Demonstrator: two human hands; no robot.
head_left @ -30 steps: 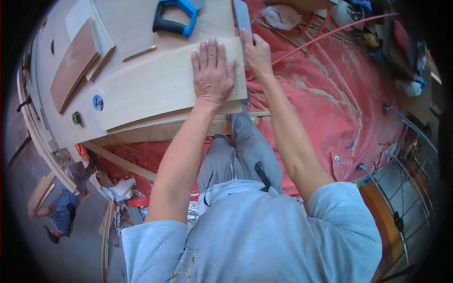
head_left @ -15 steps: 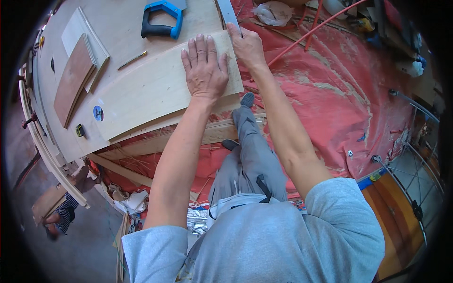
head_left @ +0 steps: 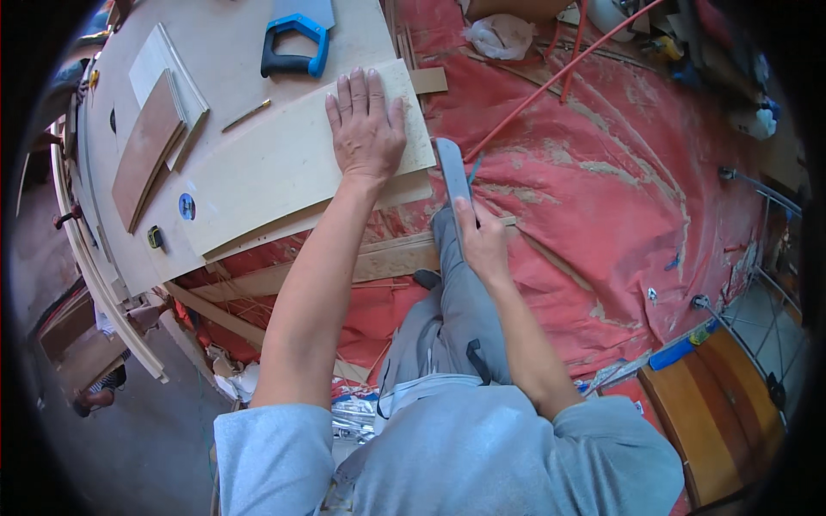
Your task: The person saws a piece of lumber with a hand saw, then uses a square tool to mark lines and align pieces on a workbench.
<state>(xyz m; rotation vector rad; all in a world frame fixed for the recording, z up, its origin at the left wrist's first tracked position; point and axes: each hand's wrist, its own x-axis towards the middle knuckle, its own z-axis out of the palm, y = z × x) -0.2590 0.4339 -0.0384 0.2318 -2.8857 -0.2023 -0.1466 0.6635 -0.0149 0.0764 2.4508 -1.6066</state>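
Note:
My left hand [head_left: 370, 142] lies flat on a pale wooden board [head_left: 275, 172], fingers stretched out and holding nothing. This board rests at the near edge of the worktable. Beyond its right end, my right hand [head_left: 484, 245] is wrapped round a long, narrow grey tool [head_left: 453, 170] with a rounded end. A thin strip shows along the tool's right side; its exact kind is unclear. The tool is held in the air, apart from the board. A handsaw [head_left: 295, 47] with a blue and black handle lies just past my left hand, and a pencil-like stick [head_left: 247, 115] lies left of it.
Brown curved panels [head_left: 148, 155] and white panels [head_left: 176, 95] lie on the worktable's left, near a small yellow-black tape measure [head_left: 155, 236]. Red dusty sheeting [head_left: 551, 198] covers the floor, with a red pole [head_left: 559, 73] across it. Another person's hand [head_left: 93, 399] shows far left.
My right hand has drawn the grey tool back toward me, away from the board's right end. My left hand stays flat on the board. The view has shifted slightly.

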